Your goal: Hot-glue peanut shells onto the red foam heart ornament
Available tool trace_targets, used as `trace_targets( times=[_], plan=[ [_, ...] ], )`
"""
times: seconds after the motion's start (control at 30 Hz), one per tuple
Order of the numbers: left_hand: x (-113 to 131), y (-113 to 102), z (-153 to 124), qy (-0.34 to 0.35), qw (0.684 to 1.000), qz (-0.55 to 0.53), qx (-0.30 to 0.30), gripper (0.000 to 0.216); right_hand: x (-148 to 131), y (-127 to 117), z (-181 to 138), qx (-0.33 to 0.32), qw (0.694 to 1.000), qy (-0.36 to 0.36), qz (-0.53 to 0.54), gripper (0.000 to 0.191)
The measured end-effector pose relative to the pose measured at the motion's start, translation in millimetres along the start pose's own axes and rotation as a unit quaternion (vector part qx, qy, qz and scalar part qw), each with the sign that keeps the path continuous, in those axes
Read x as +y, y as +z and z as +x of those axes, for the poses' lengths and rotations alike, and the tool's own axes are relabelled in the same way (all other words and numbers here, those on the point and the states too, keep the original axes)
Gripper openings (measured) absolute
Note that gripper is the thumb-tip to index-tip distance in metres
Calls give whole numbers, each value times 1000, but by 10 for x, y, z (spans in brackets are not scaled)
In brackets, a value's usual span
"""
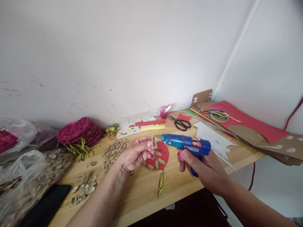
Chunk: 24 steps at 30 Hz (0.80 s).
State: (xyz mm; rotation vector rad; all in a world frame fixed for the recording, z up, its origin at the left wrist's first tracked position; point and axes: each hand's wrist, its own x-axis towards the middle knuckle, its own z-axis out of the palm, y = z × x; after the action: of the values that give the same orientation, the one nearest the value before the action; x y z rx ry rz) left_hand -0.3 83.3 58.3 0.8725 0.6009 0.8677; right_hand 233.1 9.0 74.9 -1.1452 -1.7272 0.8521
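My left hand [137, 152] pinches a peanut shell half [154, 142], its hollow side toward me. In my right hand [203, 168] is a blue glue gun [182, 142], fingers wrapped round its handle. The gun's nozzle points left and is at or very near the shell's upper part; whether they touch I cannot tell. Below the shell lies a red paper disc [165, 161] with several peanut shells [161, 161] arranged on it, partly hidden by my left hand. A yellow-green string tassel [161, 183] hangs off the disc's near edge onto the table.
Loose peanuts [115, 150] and broken shells [85, 186] lie left of my hand, beside a phone [44, 206] and plastic bags. Purple shell-covered discs [77, 130] are stacked behind. Scissors [181, 123], a pink cup [163, 111], white paper [210, 138] and red card [255, 121] lie farther back and right.
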Motion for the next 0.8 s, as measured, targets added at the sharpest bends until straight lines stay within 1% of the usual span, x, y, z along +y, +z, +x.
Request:
trace_targets(
  times=[0.33, 0.5, 0.63, 0.8],
  plan=[
    [-10, -23, -4, 2, 1000, 8, -2, 38, 2, -1, 5, -5, 1000, 3, -3, 48],
    [-24, -50, 12, 34, 999, -6, -30, 35, 17, 1, -33, 7, 1000, 8, -1, 51],
    [-10, -54, 19, 61, 997, -17, -33, 34, -14, -1, -94, -17, 1000, 7, -14, 50],
    [14, -41, 11, 75, 997, -15, -28, 36, -41, 2, -135, -30, 999, 2, -28, 46]
  ],
)
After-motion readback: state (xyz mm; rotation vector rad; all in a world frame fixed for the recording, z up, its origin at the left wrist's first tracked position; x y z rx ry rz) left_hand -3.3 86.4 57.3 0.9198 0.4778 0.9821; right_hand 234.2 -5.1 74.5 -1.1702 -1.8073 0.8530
